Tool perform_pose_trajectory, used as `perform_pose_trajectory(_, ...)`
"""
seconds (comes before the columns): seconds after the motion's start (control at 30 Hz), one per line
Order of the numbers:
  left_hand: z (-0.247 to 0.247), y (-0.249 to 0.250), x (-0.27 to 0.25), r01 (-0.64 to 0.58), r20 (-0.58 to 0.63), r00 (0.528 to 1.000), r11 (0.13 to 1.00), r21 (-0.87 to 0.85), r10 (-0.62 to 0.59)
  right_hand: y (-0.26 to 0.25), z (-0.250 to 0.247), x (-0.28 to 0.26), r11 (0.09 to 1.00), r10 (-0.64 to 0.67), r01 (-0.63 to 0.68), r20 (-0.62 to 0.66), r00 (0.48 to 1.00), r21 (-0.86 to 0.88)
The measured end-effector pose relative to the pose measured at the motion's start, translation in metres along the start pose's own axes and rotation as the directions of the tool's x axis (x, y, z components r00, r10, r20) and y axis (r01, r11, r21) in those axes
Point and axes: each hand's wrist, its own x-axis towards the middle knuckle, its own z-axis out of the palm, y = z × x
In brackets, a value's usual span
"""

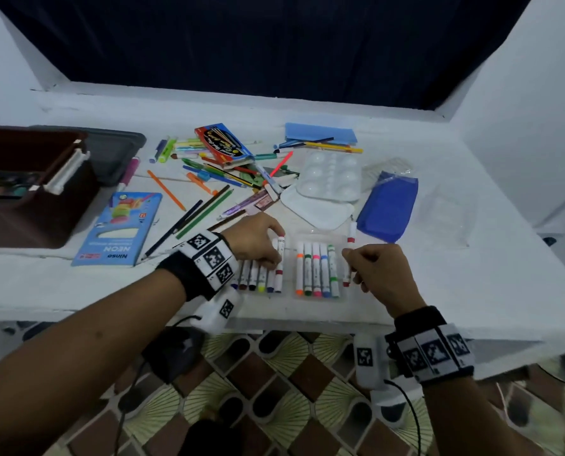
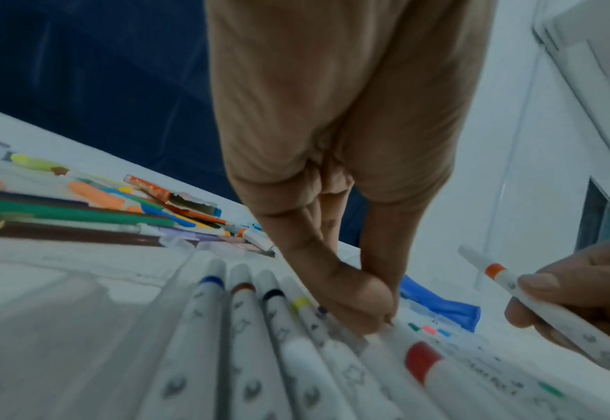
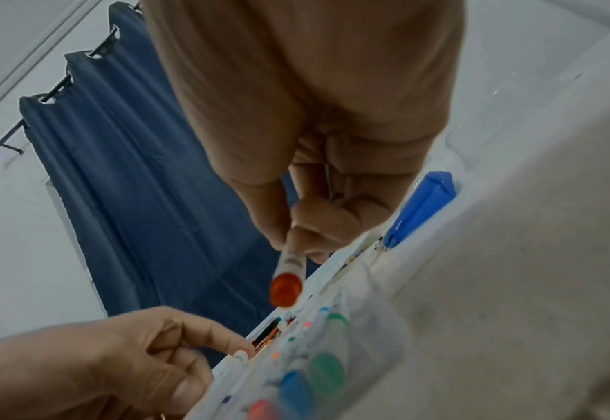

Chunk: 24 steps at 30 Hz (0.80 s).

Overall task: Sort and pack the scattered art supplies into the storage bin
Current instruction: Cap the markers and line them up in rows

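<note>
My left hand [image 1: 278, 251] is on a row of white markers [image 1: 258, 279] near the table's front edge. Its thumb and forefinger pinch the rightmost one, a red-banded marker [image 1: 280, 258]. In the left wrist view the fingertips [image 2: 375, 321] press down where that marker [image 2: 422, 363] lies. My right hand [image 1: 351, 261] grips an orange-red capped marker [image 1: 349, 258], held just above the right side of a clear tray [image 1: 340, 292] with several coloured markers. The right wrist view shows that marker [image 3: 285, 287] pointing at the camera. The dark brown storage bin [image 1: 63, 205] stands at the far left.
A heap of pencils and pens [image 1: 208, 172] and a red box [image 1: 223, 143] lie mid-table. A blue NEON box [image 1: 116, 232] sits beside the bin, with a grey lid [image 1: 119, 153] behind it. A white palette [image 1: 330, 176], blue pouch [image 1: 389, 205] and clear wrappers [image 1: 445, 218] lie right.
</note>
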Motion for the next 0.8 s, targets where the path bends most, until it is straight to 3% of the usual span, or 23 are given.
perform_pose_trajectory(0.2, -0.003, 0.003, 0.013, 0.032, 0.034, 0.999, 0.976, 0.217, -0.041, 0.007, 0.013, 0.000, 0.988, 0.132, -0.122, 0.099, 0.986, -0.095)
perform_pose_trajectory(0.47, -0.003, 0.008, 0.019, 0.017, 0.065, 0.997, 0.954, 0.301, -0.039, 0.008, 0.012, -0.002, 0.987, 0.136, -0.125, 0.101, 0.986, -0.104)
perform_pose_trajectory(0.53, -0.004, 0.012, 0.019, 0.008, 0.086, 0.996, 0.969, 0.247, -0.030, 0.008, 0.012, -0.002, 0.987, 0.134, -0.124, 0.096, 0.986, -0.103)
perform_pose_trajectory(0.6, -0.005, 0.017, 0.018, -0.001, 0.093, 0.996, 0.997, 0.071, -0.006, 0.009, 0.012, -0.003, 0.986, 0.134, -0.123, 0.092, 0.987, -0.109)
perform_pose_trajectory(0.8, -0.021, 0.026, 0.014, -0.021, -0.140, 0.990, 0.956, -0.292, -0.021, 0.009, 0.010, -0.003, 0.988, 0.133, -0.123, 0.104, 0.986, -0.095)
